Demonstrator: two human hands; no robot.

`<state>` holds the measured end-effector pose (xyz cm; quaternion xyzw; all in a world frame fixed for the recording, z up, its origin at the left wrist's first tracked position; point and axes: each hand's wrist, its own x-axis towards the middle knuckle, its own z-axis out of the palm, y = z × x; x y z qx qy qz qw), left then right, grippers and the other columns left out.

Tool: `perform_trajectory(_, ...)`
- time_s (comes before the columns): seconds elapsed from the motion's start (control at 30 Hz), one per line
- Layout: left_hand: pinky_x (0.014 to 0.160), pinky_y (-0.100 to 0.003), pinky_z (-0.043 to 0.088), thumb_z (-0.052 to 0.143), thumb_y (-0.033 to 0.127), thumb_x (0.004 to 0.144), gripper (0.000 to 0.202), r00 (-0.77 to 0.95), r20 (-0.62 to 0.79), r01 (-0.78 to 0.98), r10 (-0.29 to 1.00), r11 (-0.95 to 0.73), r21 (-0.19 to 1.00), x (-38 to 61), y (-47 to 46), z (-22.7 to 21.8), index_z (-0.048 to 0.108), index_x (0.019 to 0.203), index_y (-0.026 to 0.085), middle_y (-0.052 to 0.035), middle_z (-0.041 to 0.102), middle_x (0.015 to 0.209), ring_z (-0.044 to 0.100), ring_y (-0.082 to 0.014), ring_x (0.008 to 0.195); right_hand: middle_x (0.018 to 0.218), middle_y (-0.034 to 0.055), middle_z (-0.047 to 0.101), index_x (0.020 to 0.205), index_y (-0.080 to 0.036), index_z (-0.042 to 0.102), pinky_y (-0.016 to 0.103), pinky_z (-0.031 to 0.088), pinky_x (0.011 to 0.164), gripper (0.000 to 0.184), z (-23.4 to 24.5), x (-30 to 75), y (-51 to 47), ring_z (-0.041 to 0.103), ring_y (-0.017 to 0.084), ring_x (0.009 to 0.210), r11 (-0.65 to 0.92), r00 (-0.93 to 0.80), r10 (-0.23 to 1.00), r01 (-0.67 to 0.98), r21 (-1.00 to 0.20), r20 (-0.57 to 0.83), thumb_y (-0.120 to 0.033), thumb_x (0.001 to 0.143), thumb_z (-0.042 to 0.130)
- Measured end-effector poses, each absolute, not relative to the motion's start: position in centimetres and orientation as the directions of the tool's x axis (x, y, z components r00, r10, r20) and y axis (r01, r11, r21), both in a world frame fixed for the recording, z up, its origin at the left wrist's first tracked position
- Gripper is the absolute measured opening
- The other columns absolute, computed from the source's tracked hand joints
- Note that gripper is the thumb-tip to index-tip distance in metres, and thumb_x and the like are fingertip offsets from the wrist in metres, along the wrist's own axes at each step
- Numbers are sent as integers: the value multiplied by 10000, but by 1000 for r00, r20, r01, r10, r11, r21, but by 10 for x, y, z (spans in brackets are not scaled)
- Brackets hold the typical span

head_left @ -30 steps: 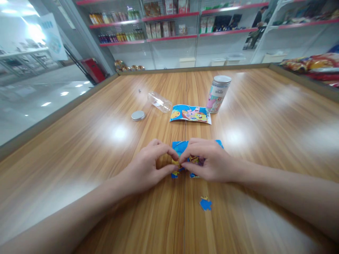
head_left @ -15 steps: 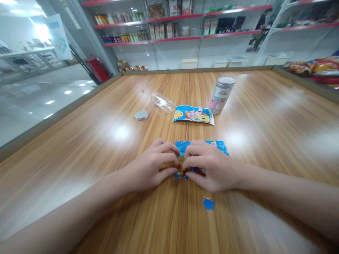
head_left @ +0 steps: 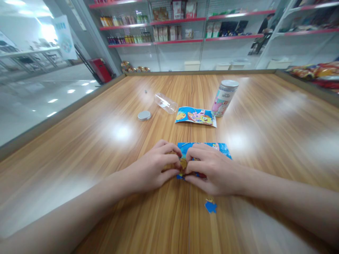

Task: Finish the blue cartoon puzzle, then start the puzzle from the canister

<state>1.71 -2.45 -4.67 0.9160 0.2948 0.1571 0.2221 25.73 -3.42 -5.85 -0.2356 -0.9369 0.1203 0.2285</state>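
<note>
A partly covered jigsaw puzzle (head_left: pixel 224 150) with a blue cartoon picture lies flat on the wooden table. My left hand (head_left: pixel 161 165) grips its left edge with curled fingers. Over its middle, my right hand (head_left: pixel 209 167) is bent, fingertips pressed on the yellow and blue part beside the left fingertips. What exactly lies under the right fingers is hidden. Closer to me, a loose blue puzzle piece (head_left: pixel 211 206) with a bit of yellow rests below my right hand. Beyond the puzzle lies a printed picture sheet (head_left: pixel 196 117) with cartoon figures, its edges curled.
An upright can (head_left: pixel 224 98) with a silver lid stands at the sheet's right end. A clear plastic jar (head_left: pixel 166 103) lies on its side, with a silver lid (head_left: pixel 144 115) nearby. Shelves (head_left: pixel 177 41) with goods stand behind the table. A person (head_left: pixel 262 31) is in the far background.
The view has shifted slightly, so everything sits a little lower and further right. My fingers have moved only slightly on the puzzle; the loose piece stays where it was.
</note>
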Motion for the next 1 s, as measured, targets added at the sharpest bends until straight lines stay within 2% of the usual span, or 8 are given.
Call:
perform_trajectory(0.4, 998, -404, 441, 594, 155, 949, 92, 784, 166, 450, 599, -731, 512, 18, -23, -47, 673, 912, 183, -74, 593, 1165, 521, -220, 1118, 873, 67, 608, 779, -158, 664, 332, 430, 708, 156, -60, 254, -38, 533, 184, 798, 863, -765, 504, 423, -277, 401, -253, 902, 645)
perform_trajectory(0.7, 1000, -399, 437, 589, 124, 931, 99, 782, 169, 451, 600, -732, 511, 17, -25, -46, 658, 892, 183, -67, 587, 1175, 518, -220, 1120, 837, 79, 595, 744, -160, 632, 358, 403, 690, 210, -54, 249, -48, 502, 209, 794, 845, -757, 524, 519, -129, 391, -249, 930, 597)
perform_trajectory(0.9, 995, -398, 452, 580, 150, 949, 111, 788, 168, 447, 592, -739, 505, 17, -25, -45, 664, 883, 182, -71, 593, 1163, 532, -218, 1109, 813, 62, 602, 737, -163, 647, 340, 412, 683, 186, -58, 250, -45, 512, 191, 767, 861, -781, 508, 473, -188, 363, -214, 910, 604)
perform_trajectory(1.0, 983, -397, 465, 583, 170, 959, 95, 789, 177, 444, 588, -746, 496, 17, -25, -45, 673, 936, 187, -77, 605, 1149, 537, -219, 1094, 781, 55, 618, 729, -162, 647, 323, 410, 667, 165, -50, 254, -40, 546, 182, 754, 838, -748, 545, 469, -278, 378, -185, 890, 618)
